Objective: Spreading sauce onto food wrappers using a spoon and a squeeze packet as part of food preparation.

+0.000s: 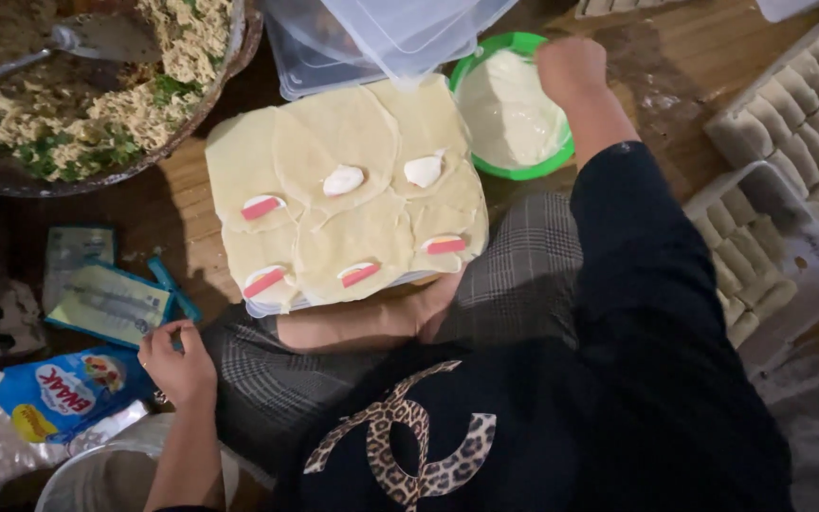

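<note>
On lap: thin wrappers [343, 204], soft, tear-prone; lift by edge. Right hand [569, 66] closed at green bowl [471, 156]; left hand [177, 360] curled, grip contents unclear.

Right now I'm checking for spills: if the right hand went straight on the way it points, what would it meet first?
The right hand reaches over the green bowl; going straight on, it would probably meet the white paste inside, though depth is unclear.
</note>
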